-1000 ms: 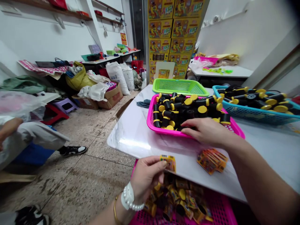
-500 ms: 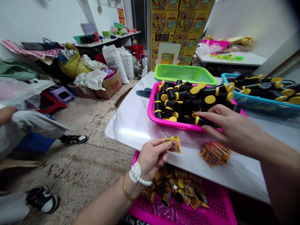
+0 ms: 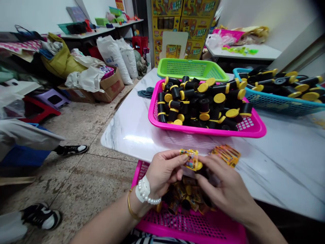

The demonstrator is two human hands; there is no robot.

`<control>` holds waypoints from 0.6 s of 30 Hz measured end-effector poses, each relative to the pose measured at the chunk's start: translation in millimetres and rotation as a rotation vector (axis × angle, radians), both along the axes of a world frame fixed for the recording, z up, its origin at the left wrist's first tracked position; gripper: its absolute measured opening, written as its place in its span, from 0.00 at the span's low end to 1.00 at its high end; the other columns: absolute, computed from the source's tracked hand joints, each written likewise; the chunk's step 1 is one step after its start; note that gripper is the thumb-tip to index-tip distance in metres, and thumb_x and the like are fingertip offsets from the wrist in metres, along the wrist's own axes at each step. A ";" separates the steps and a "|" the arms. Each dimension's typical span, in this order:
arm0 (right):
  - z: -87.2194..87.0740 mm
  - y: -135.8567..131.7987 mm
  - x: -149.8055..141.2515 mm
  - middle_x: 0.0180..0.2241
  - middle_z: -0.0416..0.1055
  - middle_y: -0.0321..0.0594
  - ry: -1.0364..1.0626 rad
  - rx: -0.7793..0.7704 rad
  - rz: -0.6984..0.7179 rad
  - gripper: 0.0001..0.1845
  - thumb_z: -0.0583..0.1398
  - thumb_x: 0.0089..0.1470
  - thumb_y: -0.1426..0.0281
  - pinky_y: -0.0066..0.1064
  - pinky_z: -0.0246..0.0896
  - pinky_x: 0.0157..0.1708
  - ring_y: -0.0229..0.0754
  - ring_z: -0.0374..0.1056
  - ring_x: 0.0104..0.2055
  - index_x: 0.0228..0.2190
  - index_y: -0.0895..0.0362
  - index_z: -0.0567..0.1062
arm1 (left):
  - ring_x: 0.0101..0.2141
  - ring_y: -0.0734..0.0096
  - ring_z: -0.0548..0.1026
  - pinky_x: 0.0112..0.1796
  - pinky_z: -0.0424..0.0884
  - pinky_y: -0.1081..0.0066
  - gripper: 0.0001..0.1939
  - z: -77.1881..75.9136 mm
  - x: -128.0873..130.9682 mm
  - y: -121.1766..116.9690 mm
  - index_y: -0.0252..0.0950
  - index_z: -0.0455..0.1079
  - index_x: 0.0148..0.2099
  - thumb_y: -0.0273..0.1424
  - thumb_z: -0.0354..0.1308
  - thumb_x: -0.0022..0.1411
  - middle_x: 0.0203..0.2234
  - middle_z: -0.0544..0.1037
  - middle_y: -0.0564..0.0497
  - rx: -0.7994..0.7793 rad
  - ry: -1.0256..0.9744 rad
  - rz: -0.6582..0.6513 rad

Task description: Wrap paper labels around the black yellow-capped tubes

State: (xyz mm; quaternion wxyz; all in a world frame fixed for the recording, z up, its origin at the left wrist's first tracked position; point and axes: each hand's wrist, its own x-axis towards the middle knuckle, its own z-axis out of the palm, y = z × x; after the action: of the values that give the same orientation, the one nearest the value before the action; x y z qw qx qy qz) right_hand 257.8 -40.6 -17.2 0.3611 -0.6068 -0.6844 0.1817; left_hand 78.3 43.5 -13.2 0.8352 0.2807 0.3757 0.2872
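Observation:
My left hand (image 3: 164,173) pinches a small orange-yellow printed sleeve (image 3: 190,158) at the table's front edge. My right hand (image 3: 224,189) meets it there, its fingers closed round a black tube with a yellow cap (image 3: 200,166) that pokes into the sleeve. A small stack of the same sleeves (image 3: 225,154) lies on the white marble table (image 3: 132,128) just beyond my hands. Behind it, a pink basket (image 3: 254,130) is heaped with black, yellow-capped tubes (image 3: 200,105). Below my hands, on my lap, a second pink basket (image 3: 193,227) holds several wrapped tubes.
A green basket (image 3: 191,69) and a blue basket (image 3: 279,103) of more tubes stand at the back of the table. Yellow cartons (image 3: 185,30) are stacked behind. On the left, another person's legs and shoes (image 3: 71,149) rest on the floor among bags, boxes and stools.
My right hand left the pink basket of tubes and came back to my left hand with a tube. The view tilted down and shifted.

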 end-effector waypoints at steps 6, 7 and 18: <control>7.3 -4.9 2.2 0.39 0.79 0.37 0.732 -0.002 -0.298 0.16 0.69 0.53 0.67 0.26 0.74 0.35 0.40 0.77 0.37 0.44 0.49 0.74 | 0.12 0.88 0.62 0.12 0.41 0.83 0.18 -1.8 1.0 2.7 0.28 0.77 0.37 0.33 0.75 0.47 0.18 0.73 0.55 -0.076 -0.024 0.075; 7.7 -3.3 -1.0 0.38 0.79 0.36 0.797 -0.008 -0.280 0.16 0.70 0.52 0.67 0.25 0.74 0.35 0.39 0.77 0.37 0.43 0.49 0.74 | 0.13 0.89 0.61 0.12 0.41 0.84 0.18 -0.4 2.1 2.9 0.27 0.77 0.37 0.32 0.75 0.46 0.20 0.73 0.54 -0.102 -0.052 0.079; 5.9 7.9 -11.8 0.33 0.79 0.35 0.684 0.026 -0.387 0.16 0.72 0.48 0.67 0.22 0.74 0.34 0.37 0.77 0.33 0.39 0.52 0.77 | 0.14 0.90 0.61 0.13 0.42 0.84 0.15 -0.6 0.2 0.6 0.27 0.74 0.35 0.29 0.74 0.48 0.22 0.73 0.54 -0.161 -0.145 0.036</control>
State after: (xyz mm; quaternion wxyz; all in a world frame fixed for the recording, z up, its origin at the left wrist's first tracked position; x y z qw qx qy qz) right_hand 245.9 -32.7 -11.3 0.6037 -0.6243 -0.3997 0.2935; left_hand 78.6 44.1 -13.8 0.8747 0.1842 0.3413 0.2906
